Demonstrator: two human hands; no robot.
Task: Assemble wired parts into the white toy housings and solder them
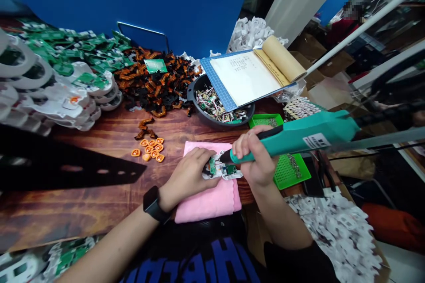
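Note:
My left hand (194,172) grips the left end of a white plastic housing (236,174) with a green circuit board (229,169) in it. The housing rests on a folded pink cloth (207,203) on the wooden table. In my right hand (255,157) is a teal electric screwdriver (299,135), fingers wrapped round its front part. Its black nose points down into the housing, beside the board. The bit's tip is too small to make out. Several orange button pieces (149,149) lie on the wood, left of the cloth.
Green trays (292,170) with screws stand right of the cloth. Behind sit a dark bowl (215,119) of wired parts, a blue clipboard (221,82) over it, and a heap of orange and black parts (159,82). White shells (66,97) are stacked left. A black perforated bar (83,163) juts in.

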